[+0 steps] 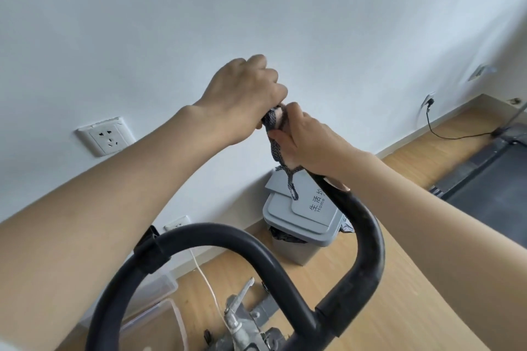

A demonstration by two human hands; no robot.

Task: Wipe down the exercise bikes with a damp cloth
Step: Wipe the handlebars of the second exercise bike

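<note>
View from the head, looking down over the black looped handlebar (pixel 368 236) of an exercise bike, which serves as the reference for all positions. Both hands meet just above the handlebar's upper right tip. The left hand (pixel 245 91) lies higher and farther from the bar, fingers curled round the top end of a dark grey patterned cloth (pixel 275 120). The right hand (pixel 308 142) lies directly over the tip, fingers curled round the middle of the same cloth. The two hands are close together, each clamped on the cloth, which is bunched into a twisted rope between them. A loose tail of the cloth hangs below the right hand, just beside the bar's tip. Whether the right hand also touches the bar cannot be told.

Beyond the handlebar, against the white wall (pixel 313 8), stands a grey lidded bin (pixel 299 225) with a dark liner. A wall socket (pixel 105 135) is set above and to the left of the bar. A treadmill (pixel 490 179) lies well to the right of it on the wooden floor (pixel 399 279), with a black cable (pixel 445 135) running to the wall. Below the loop are the bike's metal fittings (pixel 239 319), a thin white cord (pixel 205 276), and, to the left, a clear plastic box (pixel 159 293)
</note>
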